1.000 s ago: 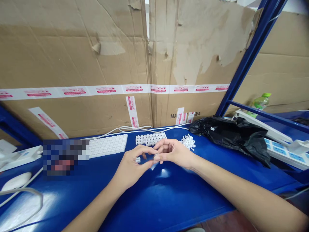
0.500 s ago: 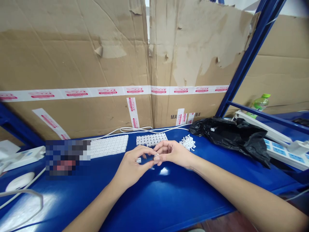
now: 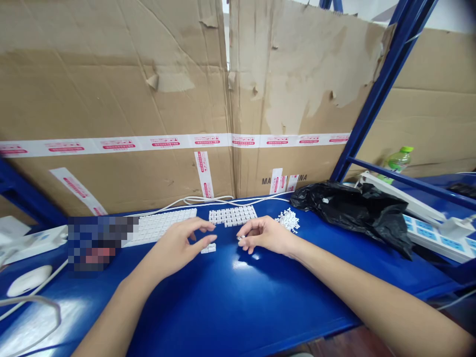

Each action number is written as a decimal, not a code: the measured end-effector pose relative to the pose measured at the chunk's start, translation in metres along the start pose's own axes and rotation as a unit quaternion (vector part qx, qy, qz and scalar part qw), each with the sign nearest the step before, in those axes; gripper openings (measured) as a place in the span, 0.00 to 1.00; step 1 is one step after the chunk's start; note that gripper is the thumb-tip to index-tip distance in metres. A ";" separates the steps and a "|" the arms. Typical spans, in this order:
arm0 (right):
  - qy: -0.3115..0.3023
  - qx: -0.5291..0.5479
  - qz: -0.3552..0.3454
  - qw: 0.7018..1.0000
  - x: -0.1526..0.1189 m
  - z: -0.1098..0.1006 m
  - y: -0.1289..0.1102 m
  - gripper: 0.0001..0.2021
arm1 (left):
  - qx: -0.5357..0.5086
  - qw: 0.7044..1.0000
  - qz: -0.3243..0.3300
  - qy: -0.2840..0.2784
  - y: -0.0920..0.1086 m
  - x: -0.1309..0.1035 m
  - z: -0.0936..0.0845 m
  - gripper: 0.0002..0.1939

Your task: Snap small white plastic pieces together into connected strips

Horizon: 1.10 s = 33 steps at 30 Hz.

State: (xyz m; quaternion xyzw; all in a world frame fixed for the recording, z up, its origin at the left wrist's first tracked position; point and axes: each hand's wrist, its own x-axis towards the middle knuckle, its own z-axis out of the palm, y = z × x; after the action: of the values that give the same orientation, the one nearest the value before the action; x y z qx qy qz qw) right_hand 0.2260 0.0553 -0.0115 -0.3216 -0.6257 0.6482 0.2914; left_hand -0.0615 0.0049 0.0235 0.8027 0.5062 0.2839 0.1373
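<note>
My right hand (image 3: pixel 266 235) pinches a small white piece (image 3: pixel 240 238) between thumb and fingertips, above the blue tabletop. To its left, my left hand (image 3: pixel 178 245) is open, thumb and fingers apart, beside a few small white blocks (image 3: pixel 208 248) lying on the table. Rows of similar white blocks (image 3: pixel 236 215) lie behind the hands. A loose pile of tiny white parts (image 3: pixel 289 219) sits just beyond my right hand. Behind my left hand is a larger sheet of white pieces in rows (image 3: pixel 159 223), partly covered by that hand.
A black plastic bag (image 3: pixel 353 208) lies at the back right, near a power strip (image 3: pixel 439 240) and a green-capped bottle (image 3: pixel 397 161). Cardboard (image 3: pixel 167 109) stands behind the table (image 3: pixel 238 307). At the left are a white mouse (image 3: pixel 29 280), cables and a blurred patch.
My left hand has let go of the small piece and moved left, opening and uncovering the few blocks beside it. My right hand still pinches the piece in nearly the same place.
</note>
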 end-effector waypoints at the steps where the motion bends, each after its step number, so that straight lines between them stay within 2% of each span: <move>1: -0.010 -0.022 0.001 1.000 0.000 -0.002 0.002 0.27 | 0.007 0.999 -0.006 -0.033 -0.002 -0.001 0.000 0.13; 3: -0.024 -0.077 -0.005 0.997 0.001 -0.004 0.007 0.25 | 0.013 0.996 -0.020 -0.086 -0.005 -0.003 0.003 0.14; 6: -0.031 -0.164 -0.026 0.986 -0.001 -0.004 0.011 0.20 | 0.000 0.992 -0.043 -0.122 -0.006 -0.005 0.007 0.13; 9: -0.016 -0.231 -0.073 0.970 -0.002 0.000 0.012 0.13 | -0.025 0.990 -0.048 -0.134 -0.003 -0.004 0.011 0.12; 12: 0.013 -0.303 -0.144 0.942 -0.002 0.002 0.011 0.08 | -0.042 0.989 -0.033 -0.136 0.003 -0.003 0.019 0.11; 15: 0.018 -0.346 -0.169 0.923 -0.002 0.004 0.011 0.10 | -0.056 0.991 -0.008 -0.117 0.010 -0.003 0.030 0.10; 19: 0.010 -0.348 -0.167 0.922 -0.004 0.008 0.011 0.16 | -0.112 0.990 -0.024 -0.085 0.017 -0.004 0.044 0.15; 23: -0.002 -0.336 -0.182 0.924 -0.004 0.012 0.012 0.16 | -0.126 0.989 -0.022 -0.078 0.019 -0.004 0.050 0.18; 27: -0.004 -0.336 -0.190 0.922 -0.003 0.013 0.014 0.15 | -0.128 0.989 -0.019 -0.078 0.018 -0.004 0.050 0.16; 31: 0.000 -0.340 -0.188 0.922 -0.003 0.013 0.012 0.14 | -0.112 0.991 -0.021 -0.074 0.019 -0.004 0.046 0.19; 33: 0.002 -0.338 -0.189 0.922 -0.005 0.013 0.010 0.14 | -0.081 0.995 -0.017 -0.056 0.019 -0.004 0.042 0.14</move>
State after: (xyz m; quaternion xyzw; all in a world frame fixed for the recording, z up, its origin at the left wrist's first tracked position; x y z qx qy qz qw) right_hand 0.2192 0.0435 -0.0208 -0.2779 -0.8563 0.3303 0.2836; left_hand -0.0243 -0.0047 -0.0019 0.7949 0.4866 0.2762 0.2348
